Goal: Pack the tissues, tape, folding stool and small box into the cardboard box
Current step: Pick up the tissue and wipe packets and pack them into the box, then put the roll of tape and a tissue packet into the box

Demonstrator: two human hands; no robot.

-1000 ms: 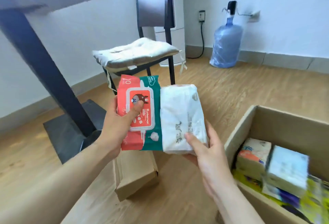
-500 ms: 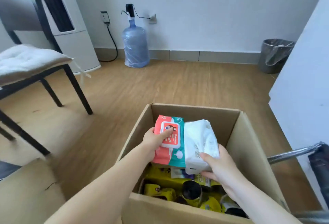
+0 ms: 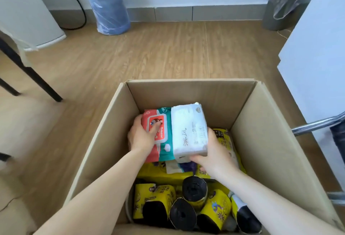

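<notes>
An open cardboard box (image 3: 267,141) stands on the wood floor in front of me. Both hands are inside it near the far wall. My left hand (image 3: 141,137) grips a red and teal wet-wipes pack (image 3: 160,137), thumb on its lid. Beside it, touching, is a white tissue pack (image 3: 188,128) held from below by my right hand (image 3: 214,156). Under them lie yellow packages (image 3: 164,173) and several black rolls with yellow labels (image 3: 194,191). Tape, folding stool and small box are not identifiable.
A blue water jug (image 3: 106,4) stands by the far wall, a grey bin (image 3: 283,4) at the far right. Black chair legs (image 3: 31,75) are at left, a white panel (image 3: 317,57) and a metal tube (image 3: 317,125) at right.
Both hands carried the two packs from beside the chair over to the box and lowered them inside; the view swung right and down onto the box.
</notes>
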